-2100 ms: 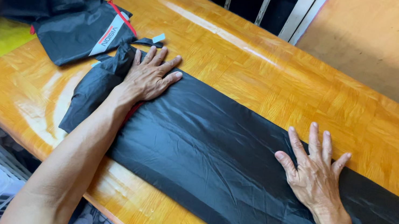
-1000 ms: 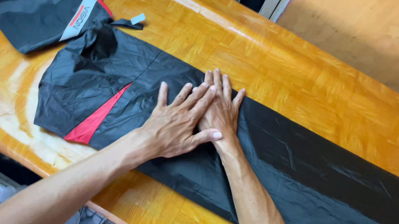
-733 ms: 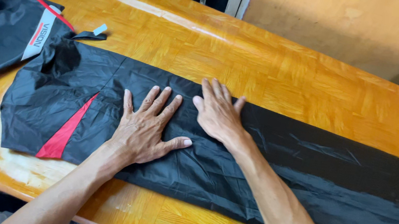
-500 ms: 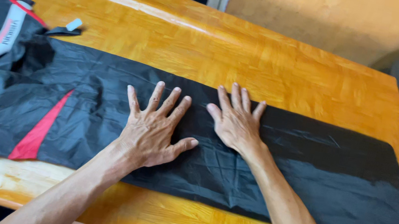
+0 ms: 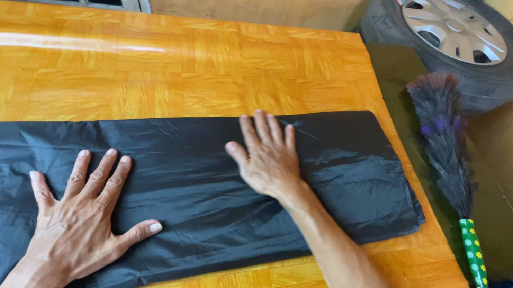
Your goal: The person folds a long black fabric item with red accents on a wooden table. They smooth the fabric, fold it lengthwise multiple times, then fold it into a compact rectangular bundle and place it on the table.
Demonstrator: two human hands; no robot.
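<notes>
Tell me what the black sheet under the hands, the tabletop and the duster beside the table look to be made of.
Black sheet: thin synthetic cloth or plastic film, with a slight sheen and fine creases.
Tabletop: wood parquet or a wood-pattern laminate, orange and glossy, with window glare; which one is unclear.
Duster: dark feathers, apparently, on a green dotted handle, likely plastic-wrapped.

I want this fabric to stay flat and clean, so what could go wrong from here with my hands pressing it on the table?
The black fabric looks thin and already shows creases near the left hand; pressing may set them. Its end by the right hand lies close to the wooden table corner, so a sideways push might slide it off, possibly towards the feather duster.
</notes>
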